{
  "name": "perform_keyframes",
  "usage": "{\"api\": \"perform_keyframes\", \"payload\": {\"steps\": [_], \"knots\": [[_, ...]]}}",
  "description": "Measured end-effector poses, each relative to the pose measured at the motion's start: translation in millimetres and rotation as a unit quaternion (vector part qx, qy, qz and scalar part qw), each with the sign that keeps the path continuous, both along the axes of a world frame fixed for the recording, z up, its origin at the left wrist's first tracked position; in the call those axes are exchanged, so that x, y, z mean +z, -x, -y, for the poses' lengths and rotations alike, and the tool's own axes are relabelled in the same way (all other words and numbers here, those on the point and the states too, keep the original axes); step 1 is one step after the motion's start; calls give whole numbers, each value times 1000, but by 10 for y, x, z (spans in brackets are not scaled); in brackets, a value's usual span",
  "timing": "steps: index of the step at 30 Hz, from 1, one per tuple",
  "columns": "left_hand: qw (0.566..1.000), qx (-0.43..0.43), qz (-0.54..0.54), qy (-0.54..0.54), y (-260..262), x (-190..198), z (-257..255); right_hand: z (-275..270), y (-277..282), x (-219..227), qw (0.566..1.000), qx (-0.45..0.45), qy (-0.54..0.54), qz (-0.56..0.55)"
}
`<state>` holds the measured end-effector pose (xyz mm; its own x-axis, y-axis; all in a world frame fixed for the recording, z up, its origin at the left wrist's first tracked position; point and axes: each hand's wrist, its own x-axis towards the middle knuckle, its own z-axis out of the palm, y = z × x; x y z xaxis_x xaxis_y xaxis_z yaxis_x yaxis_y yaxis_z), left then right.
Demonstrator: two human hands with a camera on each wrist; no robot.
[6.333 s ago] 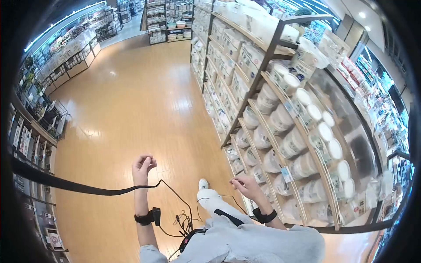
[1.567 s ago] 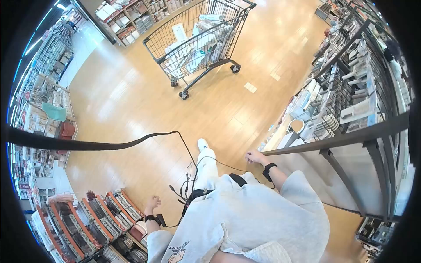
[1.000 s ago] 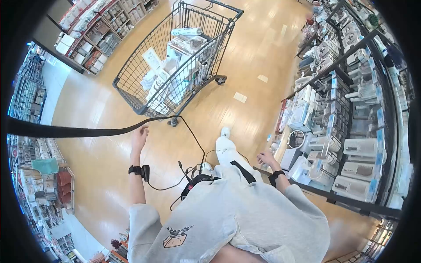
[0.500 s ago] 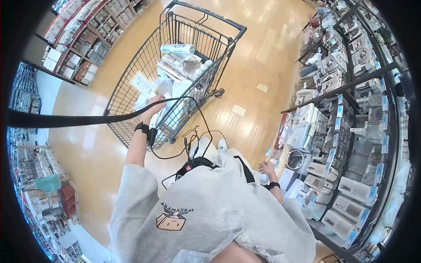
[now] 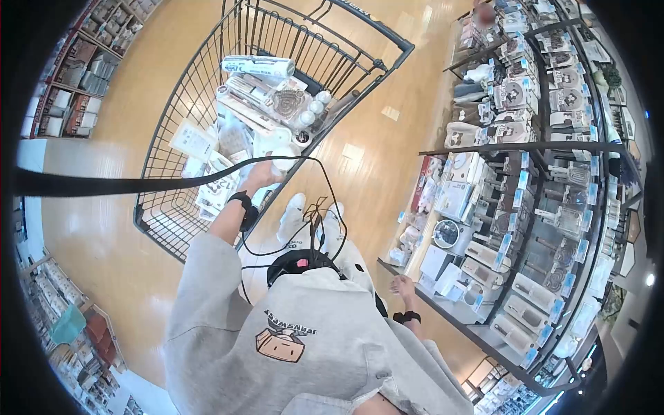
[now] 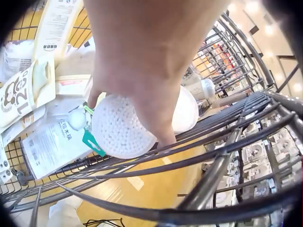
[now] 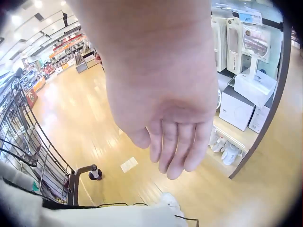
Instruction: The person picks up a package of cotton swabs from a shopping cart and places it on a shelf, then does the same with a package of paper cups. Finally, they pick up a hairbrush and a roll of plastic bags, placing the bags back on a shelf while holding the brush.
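Observation:
In the head view my left hand (image 5: 260, 178) reaches over the near side of a black wire shopping cart (image 5: 149, 200). The left wrist view shows its fingers and thumb around a round white tub (image 6: 120, 130) whose face is packed with small white dots, like cotton swab heads. Part of the tub is hidden behind the hand. Beside it lie a clear packet with a green tab (image 6: 59, 142) and a paper pack printed 120 (image 6: 21, 97). My right hand (image 7: 163, 113) hangs loosely at my side, fingers relaxed and holding nothing, near the shelf corner.
The cart also holds a wrapped roll (image 5: 257, 66), several flat packs and white balls (image 5: 315, 107). A shelf rack (image 5: 484, 228) of packaged kitchen goods runs along the right. Cables (image 5: 318, 214) hang in front of my body, and a black strap (image 5: 124, 185) crosses the view.
I have walked from a shelf aisle up to the cart. My left hand has reached from the side into the cart and taken hold of the round white tub. My right hand stays low.

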<state>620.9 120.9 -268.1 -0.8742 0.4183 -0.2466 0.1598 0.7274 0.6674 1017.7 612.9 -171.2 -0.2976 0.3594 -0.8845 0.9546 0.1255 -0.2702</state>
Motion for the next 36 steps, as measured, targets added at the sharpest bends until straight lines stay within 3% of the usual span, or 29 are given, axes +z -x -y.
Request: {"api": "perform_keyframes", "payload": {"steps": [2,4,6,7,12,14,18,20,21,22,23,24,26,27,28,29,32,34,35,36], "knots": [[996,59,60,-1,20,-110,-6,169,-19,84,1000,5,-11,-28],[997,48,66,-6,65,127,50,384,4,160,999,-22,-19,-27],[985,44,161,-52,184,131,96,514,-1,158,999,-28,-15,-20],[993,19,105,-43,228,120,143,572,-3,147,999,-33,-16,-20],[991,25,128,11,271,96,171,793,-84,194,998,-36,-19,-46],[997,74,17,-6,128,52,127,832,-144,223,997,-54,-16,-53],[993,82,48,70,171,221,75,867,-419,204,992,-94,-26,-77],[991,98,85,-19,208,407,155,896,-646,203,987,-129,-28,-96],[990,100,82,-54,267,199,303,919,-752,195,983,-147,-28,-111],[988,122,70,-63,283,368,344,951,-887,184,979,-163,-26,-122],[985,129,7,-110,222,842,292,984,-1060,175,975,-173,-37,-136],[983,176,3,-59,230,997,335,1029,-1239,147,970,-184,-49,-152],[968,187,-113,-120,328,978,584,1138,-1706,16,959,-228,-39,-164],[956,192,-124,-184,293,1233,573,1197,-1949,-58,953,-253,-34,-164],[953,233,-35,-189,174,1725,439,1276,-2203,-127,938,-294,-49,-178],[930,255,-21,-262,47,2043,306,1377,-2482,-186,938,-304,-40,-164],[854,194,8,-482,-226,2558,-157,1729,-3380,-383,916,-374,-30,-145],[821,135,109,-544,-492,2806,-571,1933,-3937,-560,898,-415,-25,-144],[818,142,150,-537,-990,3161,-1008,2076,-4254,-644,881,-455,-20,-131],[820,117,157,-537,-1181,3198,-1284,2257,-4573,-724,862,-493,-14,-116]]}}
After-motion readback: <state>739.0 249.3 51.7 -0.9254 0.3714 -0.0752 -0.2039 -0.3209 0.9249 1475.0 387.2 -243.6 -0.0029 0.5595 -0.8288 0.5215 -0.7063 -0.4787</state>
